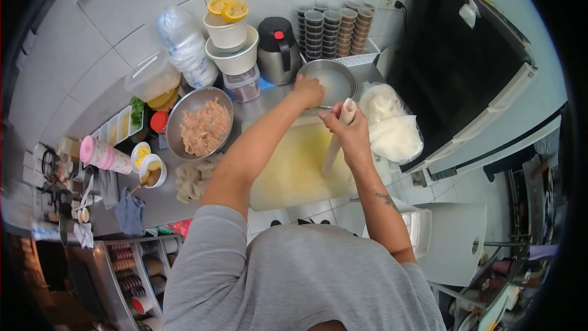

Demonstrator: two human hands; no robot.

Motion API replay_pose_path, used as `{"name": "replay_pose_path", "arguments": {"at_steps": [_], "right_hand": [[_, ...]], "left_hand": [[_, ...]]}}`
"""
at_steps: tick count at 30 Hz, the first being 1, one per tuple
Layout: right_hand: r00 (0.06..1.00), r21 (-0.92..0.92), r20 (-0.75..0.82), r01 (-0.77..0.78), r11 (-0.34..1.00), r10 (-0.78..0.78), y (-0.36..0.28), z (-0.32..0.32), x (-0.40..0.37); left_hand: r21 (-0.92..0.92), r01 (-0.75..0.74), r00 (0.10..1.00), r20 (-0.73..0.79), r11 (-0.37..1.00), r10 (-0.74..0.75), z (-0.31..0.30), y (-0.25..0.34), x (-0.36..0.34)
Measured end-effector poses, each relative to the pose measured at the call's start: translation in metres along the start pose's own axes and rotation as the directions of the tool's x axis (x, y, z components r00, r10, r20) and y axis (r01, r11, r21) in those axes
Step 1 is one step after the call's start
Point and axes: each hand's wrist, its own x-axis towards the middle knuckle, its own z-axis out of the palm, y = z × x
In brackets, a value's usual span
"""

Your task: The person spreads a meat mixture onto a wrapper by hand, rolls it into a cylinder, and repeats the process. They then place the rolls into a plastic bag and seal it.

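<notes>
My right hand (350, 133) is closed around a long pale roll (334, 152), like a rolled-up thin sheet, held upright with its open tip above the fingers. Its lower end points down at a yellowish cutting board (288, 178). Across the board's far edge lies another pale roll (306, 121). My left hand (309, 91) reaches over the near-left rim of a metal bowl (346, 73) of cloudy liquid, fingers loosely bent and fingertips at its inner edge. To the right of the bowl and board rests a clear bag of white sheets (392, 130).
Left of the board stand a steel bowl of shredded orange filling (202, 127), a pale crumpled heap (195, 179) and small cups (153, 171). Behind are a thermal jug (277, 52), white tubs topped with lemon halves (226, 34) and stacked sauce cups (331, 34). A dark-fronted fridge (456, 67) borders the right.
</notes>
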Motion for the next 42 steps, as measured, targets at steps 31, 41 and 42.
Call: {"name": "replay_pose_path", "arguments": {"at_steps": [31, 41, 42], "right_hand": [[0.896, 0.075, 0.443, -0.080, 0.994, 0.039, 0.000, 0.034, -0.007], [0.802, -0.074, 0.580, -0.123, 0.990, 0.143, -0.022, 0.042, -0.017], [0.797, -0.056, 0.587, -0.131, 0.990, 0.139, -0.019, 0.044, -0.018]], "left_hand": [[-0.398, -0.505, 0.606, -0.795, 0.766, -0.014, -0.041, 0.024, -0.203], [-0.561, -0.440, 0.890, -0.376, 0.701, 0.257, -0.099, -0.005, -0.198], [-0.547, -0.434, 0.899, -0.307, 0.716, 0.311, -0.101, -0.007, -0.197]]}}
